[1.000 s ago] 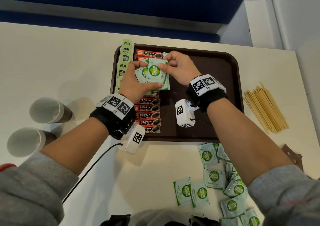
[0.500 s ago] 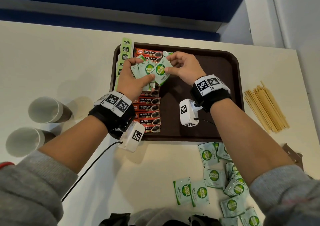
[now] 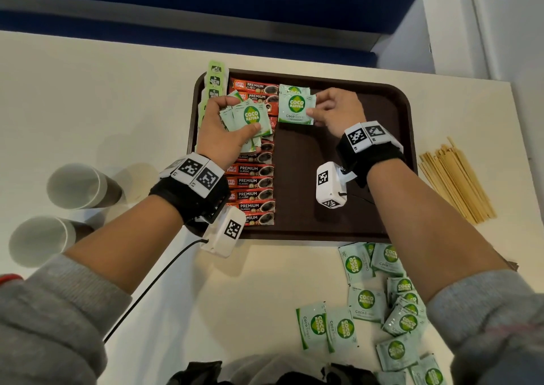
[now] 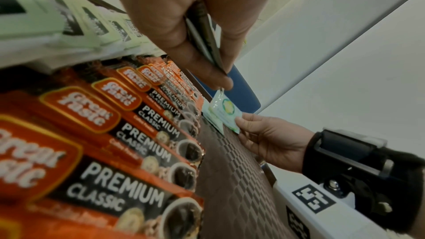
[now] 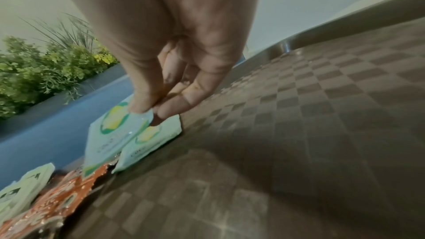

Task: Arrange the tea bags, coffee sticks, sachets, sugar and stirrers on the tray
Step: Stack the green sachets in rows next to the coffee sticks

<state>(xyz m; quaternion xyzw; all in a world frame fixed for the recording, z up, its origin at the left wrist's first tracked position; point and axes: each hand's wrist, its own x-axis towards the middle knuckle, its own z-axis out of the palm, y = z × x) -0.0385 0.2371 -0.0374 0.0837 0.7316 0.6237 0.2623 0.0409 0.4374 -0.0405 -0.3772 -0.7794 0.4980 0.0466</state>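
Observation:
A dark brown tray (image 3: 382, 110) holds a column of red coffee sticks (image 3: 250, 181) and, along its left rim, green tea bags (image 3: 214, 81). My left hand (image 3: 226, 125) grips a fan of green sugar sachets (image 3: 250, 116) above the coffee sticks. My right hand (image 3: 332, 110) pinches one sugar sachet (image 3: 295, 109) by its right edge, low over another sachet (image 3: 294, 90) lying at the tray's far end. In the right wrist view the thumb and fingers (image 5: 142, 104) pinch that sachet's (image 5: 110, 130) corner. The left wrist view shows my left hand (image 4: 202, 57) clamping the sachet edges.
Several loose sugar sachets (image 3: 382, 311) lie on the white table in front of the tray. Wooden stirrers (image 3: 456, 178) lie in a bundle right of the tray. Two paper cups (image 3: 79, 185) (image 3: 38, 240) lie on their sides at the left. The tray's right half is bare.
My right hand drew one sachet off the fan in my left hand and carried it right and down toward the tray's far end. The left hand stayed over the coffee sticks.

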